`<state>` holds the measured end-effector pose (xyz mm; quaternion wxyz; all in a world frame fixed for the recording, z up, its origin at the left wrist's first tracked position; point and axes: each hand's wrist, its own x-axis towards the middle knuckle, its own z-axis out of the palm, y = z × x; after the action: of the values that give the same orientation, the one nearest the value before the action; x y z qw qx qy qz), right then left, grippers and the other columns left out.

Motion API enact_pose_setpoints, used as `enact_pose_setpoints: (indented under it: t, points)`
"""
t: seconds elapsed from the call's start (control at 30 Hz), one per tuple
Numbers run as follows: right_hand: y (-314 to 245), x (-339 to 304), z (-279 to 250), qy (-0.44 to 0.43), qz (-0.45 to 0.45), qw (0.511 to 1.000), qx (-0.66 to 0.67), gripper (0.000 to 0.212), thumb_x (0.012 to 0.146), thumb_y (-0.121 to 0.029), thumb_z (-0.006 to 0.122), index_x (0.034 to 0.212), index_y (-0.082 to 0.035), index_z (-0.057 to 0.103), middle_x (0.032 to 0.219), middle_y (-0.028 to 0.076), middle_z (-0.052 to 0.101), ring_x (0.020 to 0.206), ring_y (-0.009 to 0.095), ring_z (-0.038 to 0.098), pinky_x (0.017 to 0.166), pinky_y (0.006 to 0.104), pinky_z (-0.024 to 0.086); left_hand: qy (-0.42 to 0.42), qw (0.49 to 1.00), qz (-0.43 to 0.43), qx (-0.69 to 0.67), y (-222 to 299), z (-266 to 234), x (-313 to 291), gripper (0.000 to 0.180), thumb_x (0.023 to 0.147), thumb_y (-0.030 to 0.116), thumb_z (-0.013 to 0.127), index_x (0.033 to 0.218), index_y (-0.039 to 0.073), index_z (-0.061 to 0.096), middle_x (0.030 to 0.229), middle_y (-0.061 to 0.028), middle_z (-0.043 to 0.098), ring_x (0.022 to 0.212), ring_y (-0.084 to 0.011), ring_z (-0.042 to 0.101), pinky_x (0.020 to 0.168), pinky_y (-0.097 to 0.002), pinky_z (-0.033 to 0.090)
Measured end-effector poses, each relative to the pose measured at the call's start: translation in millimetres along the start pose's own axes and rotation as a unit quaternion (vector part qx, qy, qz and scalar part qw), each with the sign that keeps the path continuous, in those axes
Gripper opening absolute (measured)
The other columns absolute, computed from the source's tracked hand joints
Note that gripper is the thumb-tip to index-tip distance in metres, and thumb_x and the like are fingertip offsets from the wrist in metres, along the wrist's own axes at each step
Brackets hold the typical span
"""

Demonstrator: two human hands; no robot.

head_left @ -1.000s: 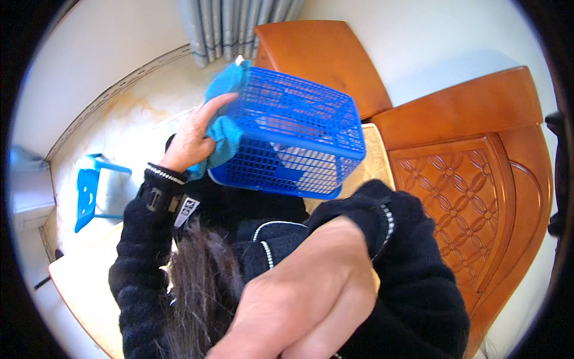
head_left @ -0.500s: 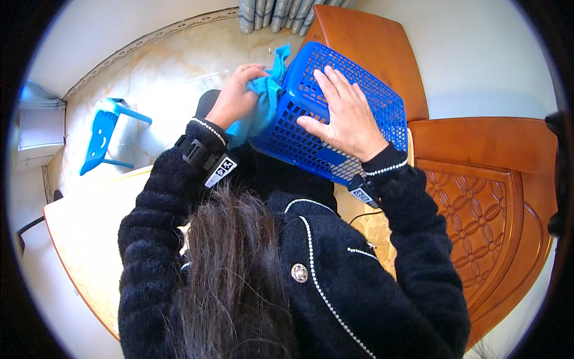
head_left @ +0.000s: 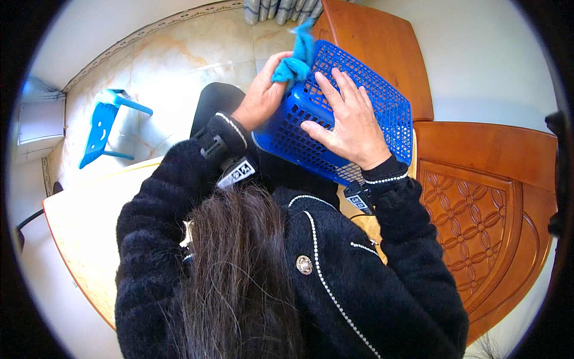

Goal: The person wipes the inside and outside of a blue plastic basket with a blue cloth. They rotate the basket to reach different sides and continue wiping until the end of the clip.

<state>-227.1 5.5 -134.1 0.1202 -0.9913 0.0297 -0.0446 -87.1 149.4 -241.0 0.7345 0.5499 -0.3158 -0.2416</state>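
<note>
A blue plastic basket (head_left: pixel 388 102) with lattice walls sits tilted in front of me, over my lap. My right hand (head_left: pixel 353 128) rests on its upper face, fingers spread and thumb out to the left. A light blue cloth (head_left: pixel 293 69) is bunched in my left hand (head_left: pixel 263 96) at the basket's far left corner. The cloth's loose end sticks up past the rim, slightly blurred. The fingertips of my left hand are partly hidden by the cloth.
A carved wooden headboard (head_left: pixel 460 227) stands at the right, with a wooden cabinet (head_left: pixel 373 48) beyond the basket. At the left are a blue stool (head_left: pixel 101 128) on the marble floor (head_left: pixel 173 66) and a pale bed edge (head_left: pixel 84 221). Grey curtains (head_left: pixel 281 9) hang at the far side.
My left hand has moved up and to the right along the basket's edge. The cloth, which hung down its left side, is now gathered at the corner. My right hand has barely shifted.
</note>
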Motion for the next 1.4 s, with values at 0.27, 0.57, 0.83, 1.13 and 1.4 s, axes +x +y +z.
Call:
enact_pose_setpoints:
  t: [0.27,0.57,0.83,1.13,1.4]
  points:
    - [0,-4,-2,-0.008,-0.009,1.000,0.014,0.087,0.076,-0.046,0.078,0.149,-0.015,0.042,0.149,0.027,0.038,0.141,0.043,0.034,0.113,0.0576,0.029,-0.017,0.936,0.003,0.353,-12,-34,4,0.040,0.093,0.003,0.050,0.133,0.001,0.053,0.124,-0.0175,0.062,0.115,-0.0251,0.059,0.100,-0.0358,0.045]
    - [1,-8,-2,0.004,-0.034,0.999,0.011,0.088,0.076,-0.049,0.077,0.149,-0.016,0.040,0.147,0.030,0.038,0.138,0.046,0.036,0.109,0.0610,0.031,-0.091,0.976,0.127,0.153,1,5,61,0.042,0.094,0.004,0.047,0.135,0.007,0.056,0.135,-0.0070,0.058,0.118,-0.0143,0.055,0.101,-0.0292,0.045]
    - [-1,-10,-3,0.001,-0.029,1.000,-0.002,0.090,0.075,-0.047,0.078,0.150,-0.016,0.039,0.147,0.028,0.038,0.138,0.045,0.036,0.110,0.0599,0.031,-0.016,0.987,-0.113,0.111,-55,-34,22,0.031,0.090,0.001,0.059,0.120,0.005,0.068,0.109,-0.0056,0.072,0.099,-0.0116,0.063,0.092,-0.0305,0.050]
    - [-4,-7,-5,-0.005,-0.056,0.998,-0.005,0.089,0.076,-0.051,0.076,0.149,-0.015,0.040,0.147,0.028,0.038,0.139,0.045,0.034,0.110,0.0602,0.031,-0.135,0.987,-0.092,-0.006,-11,-35,98,0.034,0.094,0.007,0.054,0.127,0.002,0.061,0.107,-0.0058,0.070,0.092,-0.0103,0.062,0.085,-0.0281,0.053]
    - [-4,-9,-5,-0.002,-0.042,0.999,-0.008,0.091,0.073,-0.043,0.081,0.149,-0.014,0.040,0.149,0.025,0.039,0.139,0.042,0.037,0.113,0.0541,0.031,-0.077,0.936,-0.123,0.320,-45,-38,19,0.025,0.093,0.010,0.057,0.116,0.005,0.067,0.101,-0.0143,0.073,0.093,-0.0188,0.067,0.086,-0.0366,0.052]
